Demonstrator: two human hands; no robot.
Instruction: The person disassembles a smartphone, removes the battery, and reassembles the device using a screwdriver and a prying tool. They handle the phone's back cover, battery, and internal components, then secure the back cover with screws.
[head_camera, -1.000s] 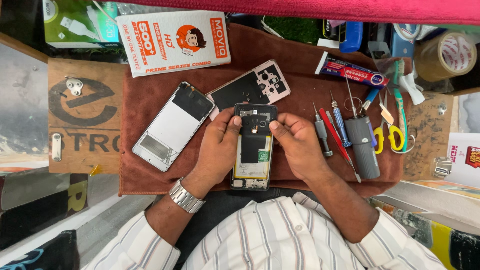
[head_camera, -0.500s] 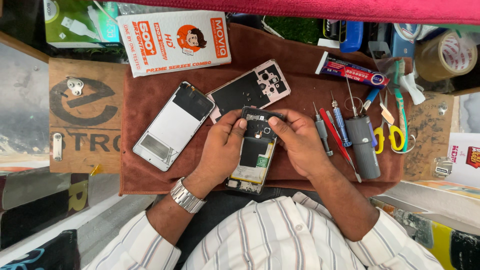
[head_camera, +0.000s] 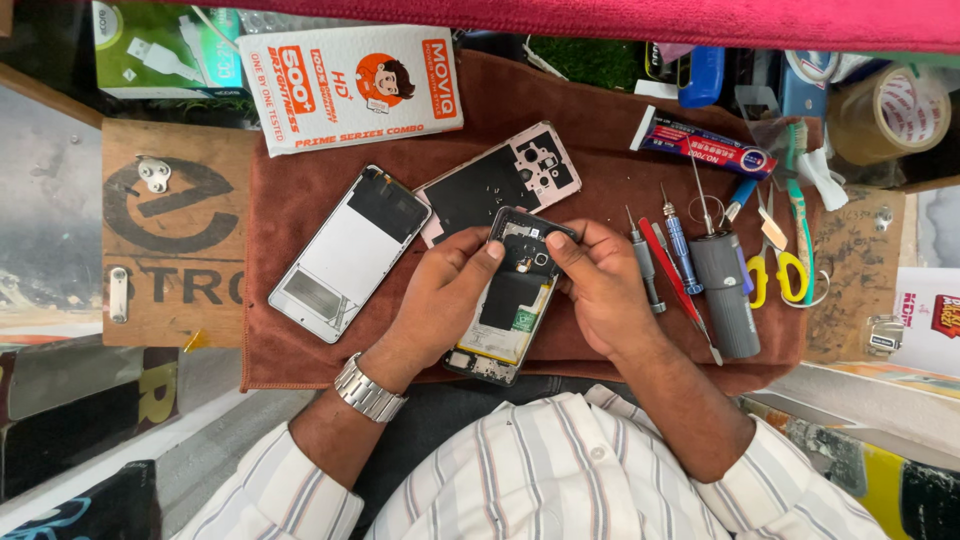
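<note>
Both hands closed on an opened black smartphone with its inner boards exposed (head_camera: 512, 300), over a brown cloth mat (head_camera: 600, 130) on the table: left hand (head_camera: 440, 300) gripping its left edge, right hand (head_camera: 600, 285) pinching the top near the camera cutout. Just left, a white and black phone screen panel (head_camera: 345, 252); above, a pink back frame (head_camera: 500, 180). To the right, a grey cylindrical screwdriver case (head_camera: 728, 295).
</note>
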